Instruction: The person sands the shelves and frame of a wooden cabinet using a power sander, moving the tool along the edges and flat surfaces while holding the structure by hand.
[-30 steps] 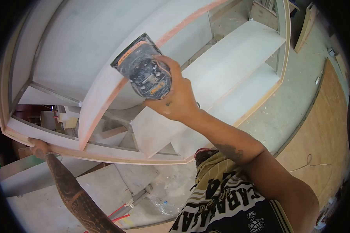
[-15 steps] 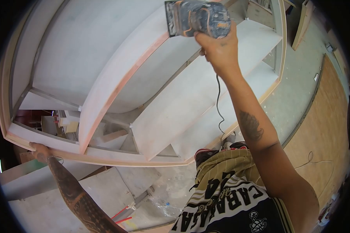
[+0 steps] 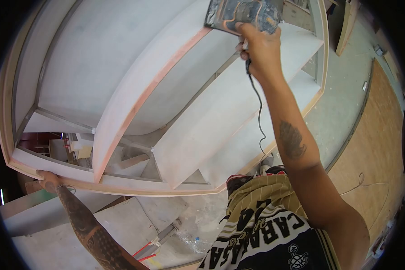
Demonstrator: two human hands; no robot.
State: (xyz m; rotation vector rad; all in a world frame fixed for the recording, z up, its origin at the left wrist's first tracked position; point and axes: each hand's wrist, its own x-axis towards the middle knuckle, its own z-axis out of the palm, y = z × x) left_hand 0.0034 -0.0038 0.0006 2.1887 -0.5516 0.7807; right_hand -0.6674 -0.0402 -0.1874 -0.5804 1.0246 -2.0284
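Observation:
My right hand is wrapped round the back end of a dusty, dark electric sander at the top of the view. The sander's flat pad lies over the upper part of a curved white panel with a pinkish edge, and its top is cut off by the frame. From the tool a black cord hangs down. At the lower left, my left hand grips the outer rim of the large white wooden frame; its fingers curl over the rim.
White shelf panels run across the inside of the frame. A brown wooden board lies on the floor at right, with a thin wire on it. Grey sheets and red-handled tools lie below. My feet stand near the frame's lower corner.
The sander and my right hand have shifted a little right and upward along the curved panel. More of the cord shows below the hand. My left hand stays on the rim.

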